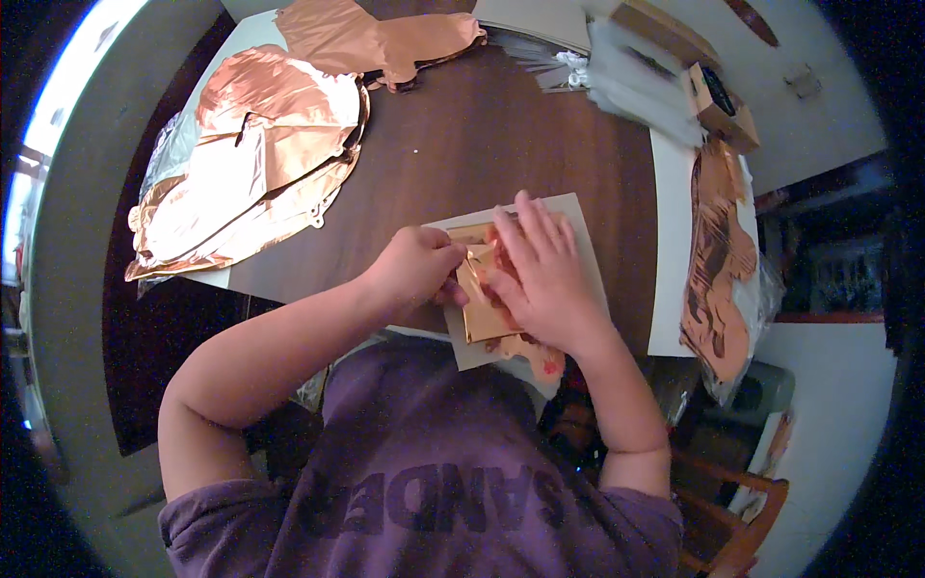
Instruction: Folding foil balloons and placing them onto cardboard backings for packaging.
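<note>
A folded piece of shiny copper-gold foil [485, 316], seemingly a flat foil balloon, lies on a pale rectangular board [590, 226] near the table's front edge. My left hand [416, 270] is closed in a pinch on the foil's left side. Over its right part my right hand [549, 279] lies flat, fingers stretched out and pressing down. A pinkish foil end [541, 358] with a small red mark sticks out below the fold, past the board's near edge. My right hand hides part of the foil.
Stacked uninflated copper foil balloons [279, 159] cover the left of the brown table [520, 144]. Another foil piece [385, 43] lies at the far side. Clear plastic bags [631, 77] and an open cardboard box [723, 108] stand far right. More foil [713, 279] hangs over the right edge.
</note>
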A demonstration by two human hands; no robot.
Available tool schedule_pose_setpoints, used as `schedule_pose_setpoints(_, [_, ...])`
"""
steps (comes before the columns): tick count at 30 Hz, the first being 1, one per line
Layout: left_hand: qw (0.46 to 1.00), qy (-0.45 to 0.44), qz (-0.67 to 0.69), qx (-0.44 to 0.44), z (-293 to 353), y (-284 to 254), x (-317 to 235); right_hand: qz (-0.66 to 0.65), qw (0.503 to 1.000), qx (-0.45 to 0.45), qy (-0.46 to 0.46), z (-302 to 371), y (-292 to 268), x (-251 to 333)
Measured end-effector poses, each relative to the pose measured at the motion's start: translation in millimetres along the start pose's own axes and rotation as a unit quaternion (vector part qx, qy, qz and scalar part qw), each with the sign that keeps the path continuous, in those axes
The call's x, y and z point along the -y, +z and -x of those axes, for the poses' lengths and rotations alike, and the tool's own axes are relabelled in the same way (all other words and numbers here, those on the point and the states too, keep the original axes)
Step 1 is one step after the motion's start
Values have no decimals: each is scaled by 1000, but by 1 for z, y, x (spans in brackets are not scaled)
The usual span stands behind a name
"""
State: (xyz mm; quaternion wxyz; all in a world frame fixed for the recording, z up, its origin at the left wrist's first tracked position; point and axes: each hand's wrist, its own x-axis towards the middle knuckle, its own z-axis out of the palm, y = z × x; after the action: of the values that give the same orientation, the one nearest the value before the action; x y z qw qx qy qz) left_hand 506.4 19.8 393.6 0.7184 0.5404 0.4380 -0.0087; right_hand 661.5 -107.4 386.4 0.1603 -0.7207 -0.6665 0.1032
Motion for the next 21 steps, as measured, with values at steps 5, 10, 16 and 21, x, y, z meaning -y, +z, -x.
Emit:
schedule_pose_setpoints(5, [999,-3,-44,21,-1,-3,7,42,999,7,-7,3,11,-2])
schedule_pose_setpoints(10, [975,7,-219,34,12,-11,-16,84,996,19,-14,1,12,-6])
schedule_pose_setpoints(16, [735,367,-563,-90,18,-8,11,72,997,17,-7,1,14,-5])
schedule_pose_setpoints(21, [655,443,-607,-81,11,2,39,79,997,0,-23,1,18,-7])
